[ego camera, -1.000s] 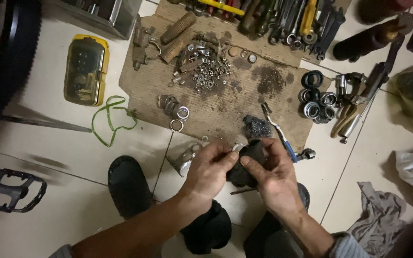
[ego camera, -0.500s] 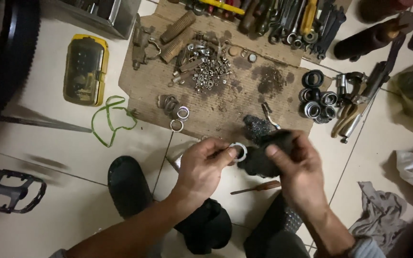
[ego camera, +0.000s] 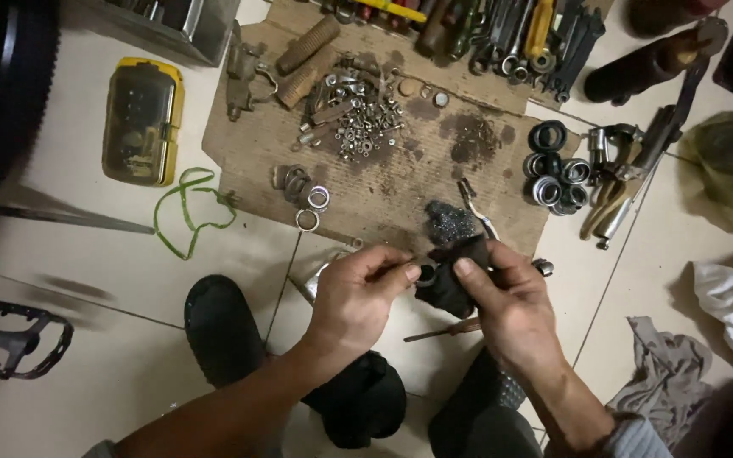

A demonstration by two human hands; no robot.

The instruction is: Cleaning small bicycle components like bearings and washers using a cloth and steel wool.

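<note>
small ring [ego camera: 425, 276] mostly hidden by dark rag [ego camera: 454, 273] and fingers, bicycle tyre [ego camera: 2, 93] cut off at left edge — pedal [ego camera: 10, 337] too

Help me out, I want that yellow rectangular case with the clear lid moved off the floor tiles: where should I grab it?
Take the yellow rectangular case by its two long yellow edges, coming straight down from above. It lies flat on the tile floor, lid up, with bare floor along both long sides, so fingers likely fit there. The far short end sits close to a grey bin.

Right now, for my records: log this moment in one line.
left hand: pinching small ring | right hand: gripping dark rag | beneath: cardboard sheet
</note>
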